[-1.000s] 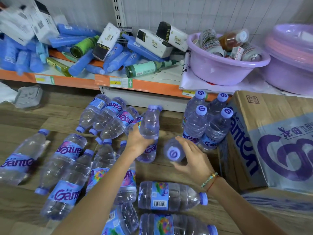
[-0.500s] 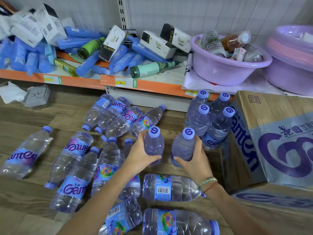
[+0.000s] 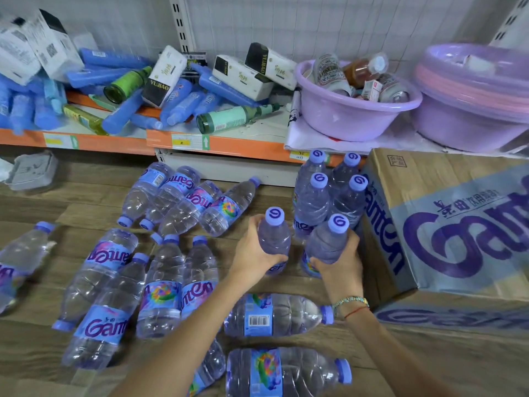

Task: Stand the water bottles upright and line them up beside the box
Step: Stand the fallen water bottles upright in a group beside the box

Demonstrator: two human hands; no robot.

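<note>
Where shelved, cartons marked "YUJIAO"

1. Water bottles: clear plastic, lilac-blue caps with a purple swirl, blue labels with purple lettering and a rainbow splash.
2. Box: brown cardboard, pale blue band, large purple letters.
3. Basin: lilac.
4. Shelf edge: orange, with yellow tags.
5. Floor: grey-brown wood grain.
6. Tubes on the shelf: blue.
</note>
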